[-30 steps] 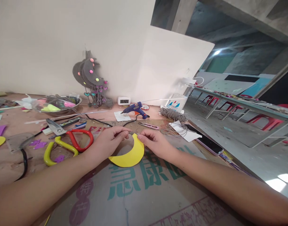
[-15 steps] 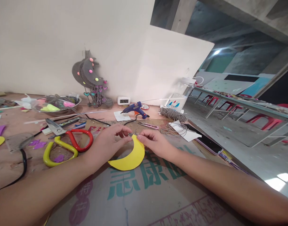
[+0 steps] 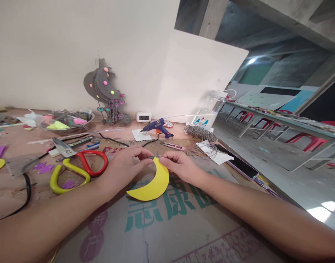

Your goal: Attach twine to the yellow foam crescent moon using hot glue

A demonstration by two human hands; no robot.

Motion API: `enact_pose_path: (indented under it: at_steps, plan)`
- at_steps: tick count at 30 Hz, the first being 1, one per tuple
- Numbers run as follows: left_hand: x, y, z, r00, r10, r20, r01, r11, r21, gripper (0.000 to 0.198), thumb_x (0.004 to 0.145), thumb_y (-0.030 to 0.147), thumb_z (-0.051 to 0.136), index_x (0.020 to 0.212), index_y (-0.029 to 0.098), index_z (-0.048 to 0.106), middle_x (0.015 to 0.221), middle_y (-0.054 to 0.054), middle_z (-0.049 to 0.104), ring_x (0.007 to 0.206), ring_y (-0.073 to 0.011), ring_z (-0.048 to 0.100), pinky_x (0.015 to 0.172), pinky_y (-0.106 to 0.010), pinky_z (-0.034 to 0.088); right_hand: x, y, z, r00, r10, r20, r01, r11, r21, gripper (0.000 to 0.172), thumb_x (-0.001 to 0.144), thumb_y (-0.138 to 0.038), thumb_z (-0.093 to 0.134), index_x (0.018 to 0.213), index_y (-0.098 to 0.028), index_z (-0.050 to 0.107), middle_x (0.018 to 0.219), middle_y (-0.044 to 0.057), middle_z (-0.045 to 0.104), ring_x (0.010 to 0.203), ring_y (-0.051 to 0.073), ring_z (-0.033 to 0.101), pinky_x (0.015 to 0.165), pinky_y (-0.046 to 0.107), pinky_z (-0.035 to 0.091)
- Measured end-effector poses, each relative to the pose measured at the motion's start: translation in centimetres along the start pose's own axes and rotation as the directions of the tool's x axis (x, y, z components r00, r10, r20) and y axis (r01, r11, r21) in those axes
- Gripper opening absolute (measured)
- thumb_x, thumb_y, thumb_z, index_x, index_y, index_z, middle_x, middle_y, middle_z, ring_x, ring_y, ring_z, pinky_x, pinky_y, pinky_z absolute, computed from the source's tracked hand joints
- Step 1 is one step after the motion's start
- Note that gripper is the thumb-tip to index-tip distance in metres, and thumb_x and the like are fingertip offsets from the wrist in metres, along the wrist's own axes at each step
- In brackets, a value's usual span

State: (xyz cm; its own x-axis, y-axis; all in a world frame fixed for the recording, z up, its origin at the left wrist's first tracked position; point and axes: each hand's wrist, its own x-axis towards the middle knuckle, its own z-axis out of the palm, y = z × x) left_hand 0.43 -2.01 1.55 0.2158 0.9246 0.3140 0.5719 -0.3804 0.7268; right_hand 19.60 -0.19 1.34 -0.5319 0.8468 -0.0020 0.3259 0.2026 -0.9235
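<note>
A yellow crescent moon cutout (image 3: 156,184) is held above the printed cardboard sheet (image 3: 211,226), its upper tip between my two hands. My right hand (image 3: 177,163) pinches that tip along its right side, thumb against the yellow face. Close on the other side, my left hand (image 3: 136,160) has thumb and forefinger pressed together on a bit of grey cord (image 3: 151,157) at the tip. The fingers partly hide the cord. Beside my left forearm lie large scissors (image 3: 85,160) with one red and one yellow handle loop, blades pointing away.
Beyond my hands are a blue glue gun (image 3: 158,127) on its stand, small thread snips (image 3: 173,147) and a bundle of grey cord (image 3: 201,133). A phone (image 3: 241,164) lies right. A bowl (image 3: 66,122) of craft pieces stands left; grey moon ornaments (image 3: 103,86) hang on the wall.
The crescent has swung slightly down and to the right. My left fingertips have closed in on the grey cord at its tip; both arms stay almost in place.
</note>
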Motion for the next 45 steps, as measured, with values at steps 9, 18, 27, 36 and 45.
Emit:
enact_pose_path:
  at_steps: [9,18,27,36,45]
  plan:
    - [-0.11,0.4,-0.23,0.999,-0.03,0.013,0.03,0.999,-0.044,0.02,0.073,0.036,0.055,0.08,0.021,0.066,0.082,0.0,0.067,0.08,-0.0177,0.058,0.072,-0.027,0.043,-0.02,-0.03,0.01,1.0,-0.009,-0.006,0.009,1.0,-0.016,0.035,0.079,-0.048,0.049,0.068,-0.015,0.05,0.053,-0.005,0.036,0.046,0.005,0.029,0.043,0.02,0.021]
    - [-0.07,-0.29,0.0,0.998,0.061,-0.003,-0.06,0.998,0.002,0.021,0.078,0.03,0.049,0.088,0.023,0.066,0.093,0.0,0.067,0.089,-0.0184,0.057,0.081,-0.028,0.043,-0.09,-0.24,0.18,0.998,-0.014,-0.064,0.015,1.0,0.018,0.033,0.079,-0.046,0.051,0.066,-0.016,0.047,0.052,-0.006,0.037,0.046,0.006,0.031,0.044,0.02,0.023]
    - [-0.03,-0.19,-0.03,1.0,0.007,-0.018,-0.008,0.999,-0.034,0.018,0.075,0.028,0.052,0.083,0.024,0.068,0.084,0.002,0.069,0.082,-0.0161,0.059,0.073,-0.025,0.045,0.03,0.0,0.07,0.999,-0.001,-0.039,0.001,1.0,0.012,0.033,0.08,-0.044,0.05,0.067,-0.015,0.047,0.052,-0.006,0.036,0.046,0.005,0.031,0.043,0.019,0.022]
    - [0.05,-0.26,-0.03,0.999,-0.02,-0.029,0.018,0.998,-0.063,0.016,0.074,0.029,0.053,0.079,0.023,0.068,0.083,0.002,0.069,0.08,-0.0167,0.06,0.072,-0.025,0.046,-0.05,-0.16,0.22,0.999,-0.014,-0.045,0.015,0.999,0.03,0.032,0.079,-0.044,0.051,0.066,-0.015,0.048,0.052,-0.006,0.037,0.046,0.005,0.03,0.043,0.019,0.022]
    - [-0.11,0.02,0.08,0.999,0.038,0.008,-0.038,0.999,-0.001,0.021,0.074,0.035,0.054,0.087,0.022,0.065,0.08,0.001,0.065,0.077,-0.0166,0.058,0.071,-0.027,0.045,0.06,-0.11,0.12,0.999,-0.013,-0.036,0.013,1.0,0.001,0.033,0.08,-0.044,0.05,0.067,-0.014,0.049,0.054,-0.005,0.037,0.048,0.005,0.032,0.044,0.019,0.023]
